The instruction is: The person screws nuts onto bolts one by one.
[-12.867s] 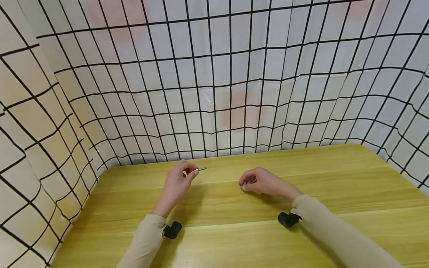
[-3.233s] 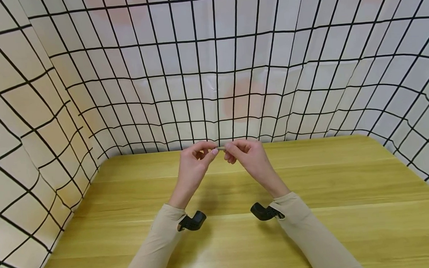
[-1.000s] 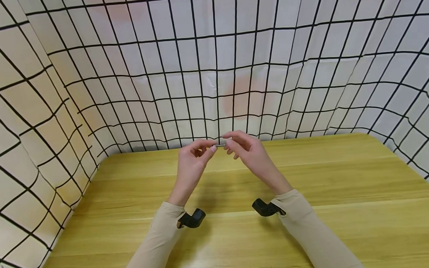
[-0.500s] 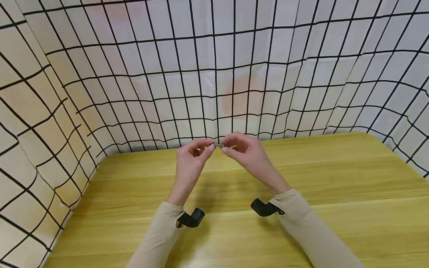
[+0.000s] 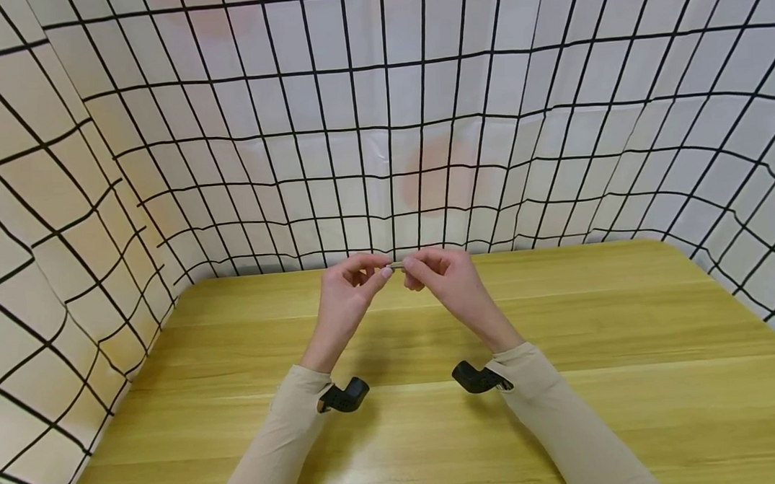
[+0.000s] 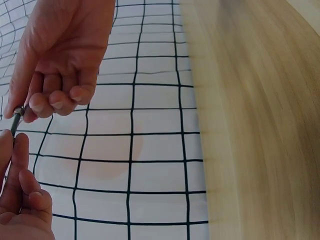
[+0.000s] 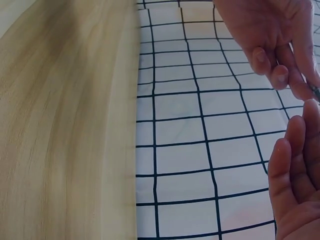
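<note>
In the head view, both hands meet over the far edge of the table. My left hand pinches a thin metal bolt between thumb and forefinger, its shaft lying level and pointing right. At the bolt's other end, the thumb and forefinger of my right hand pinch a small metal nut, mostly covered by the fingertips in the head view. The left wrist view shows the nut around the bolt's end, between the right fingertips. In the right wrist view, only a bit of the bolt appears at the edge.
A wooden table spreads beneath the forearms. White sheeting with a black grid rises behind the table's far edge and along both sides. A black wrist camera sits on the left cuff, another on the right.
Earlier the hands were apart, the left with the bolt, the right low over the table; they have since come together. Within the last second the right fingers spread, re-gripped and turned at the bolt's end.
</note>
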Available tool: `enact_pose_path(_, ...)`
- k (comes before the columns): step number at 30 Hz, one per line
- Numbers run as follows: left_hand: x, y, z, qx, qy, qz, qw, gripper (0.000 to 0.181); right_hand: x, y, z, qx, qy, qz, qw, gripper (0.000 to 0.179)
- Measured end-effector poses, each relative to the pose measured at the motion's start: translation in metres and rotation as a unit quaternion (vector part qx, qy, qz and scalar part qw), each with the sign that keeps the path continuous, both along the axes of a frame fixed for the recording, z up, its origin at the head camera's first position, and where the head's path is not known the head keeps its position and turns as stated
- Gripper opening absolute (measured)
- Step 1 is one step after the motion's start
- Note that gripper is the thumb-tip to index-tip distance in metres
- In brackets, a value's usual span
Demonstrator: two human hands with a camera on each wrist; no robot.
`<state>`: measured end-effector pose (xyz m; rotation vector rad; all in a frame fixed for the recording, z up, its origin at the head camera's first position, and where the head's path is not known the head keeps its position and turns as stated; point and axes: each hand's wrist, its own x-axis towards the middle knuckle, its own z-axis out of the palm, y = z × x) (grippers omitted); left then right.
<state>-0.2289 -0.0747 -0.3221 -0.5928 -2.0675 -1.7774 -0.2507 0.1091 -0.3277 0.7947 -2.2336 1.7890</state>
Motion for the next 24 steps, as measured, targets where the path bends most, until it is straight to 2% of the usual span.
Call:
enact_pose_path(6, 0.0, 0.001, 0.0, 0.003, -0.004, -0.003, 1.0, 0.011, -0.016, 0.002, -0.019, -0.009, -0.01, -0.005, 0.9999, 0.026)
enact_pose_path(10, 0.001, 0.002, 0.002, 0.005, -0.01, 0.01, 0.9999, 0.012, -0.007, 0.003, -0.007, -0.005, -0.019, 0.003, 0.9998, 0.035)
enact_pose_path(13, 0.001, 0.002, 0.002, 0.005, -0.009, 0.019, 0.9998, 0.012, 0.002, 0.003, 0.004, 0.01, -0.019, 0.011, 0.9997, 0.032)
enact_pose_path(17, 0.001, 0.001, 0.002, 0.007, -0.005, 0.026, 0.9996, 0.011, 0.006, 0.003, 0.009, 0.035, 0.006, 0.012, 0.9993, 0.031)
enact_pose_path(22, -0.001, 0.0, 0.001, 0.011, -0.005, 0.026, 0.9996, 0.011, 0.006, 0.001, 0.009, 0.045, 0.057, 0.013, 0.9973, 0.027)
enact_pose_path(24, -0.006, -0.001, -0.005, 0.013, -0.004, 0.025, 0.9996, 0.011, 0.006, -0.001, 0.008, 0.043, 0.07, 0.012, 0.9966, 0.022)
